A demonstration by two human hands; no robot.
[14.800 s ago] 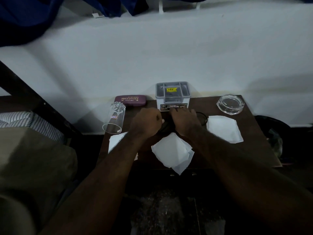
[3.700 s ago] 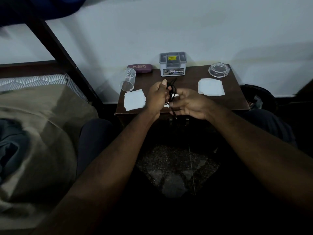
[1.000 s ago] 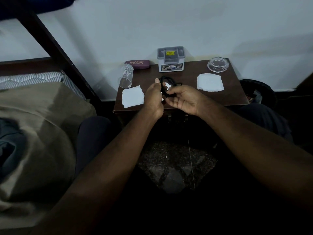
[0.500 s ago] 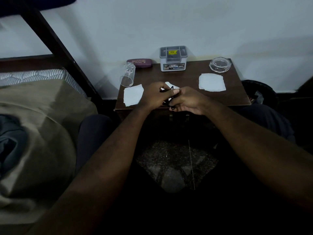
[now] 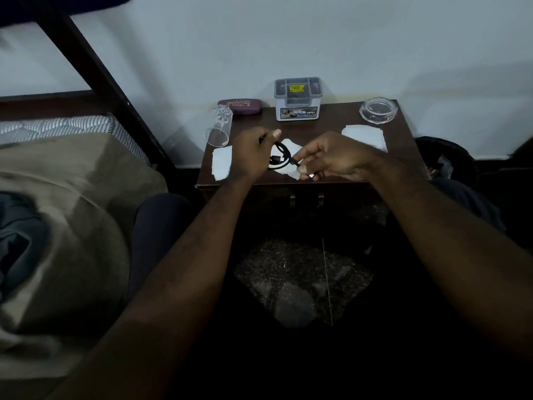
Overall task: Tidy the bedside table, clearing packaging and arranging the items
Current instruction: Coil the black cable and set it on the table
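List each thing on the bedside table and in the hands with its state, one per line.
Cable, looped, held by both hands.
Left hand, grips the loop.
Right hand, pinches the cable's end.
Glass, on its side, empty.
Spectacle case, closed.
Grey box, upright, open on top.
Ashtray, upright, empty.
Left paper, flat on the table.
Middle paper, flat, beneath the cable.
Right paper, flat on the table.

Dim room: pale wall (image 5: 317, 39), dark bed frame (image 5: 95, 73), striped mattress (image 5: 57, 129), wooden bedside table (image 5: 331, 124), speckled floor (image 5: 300, 278).
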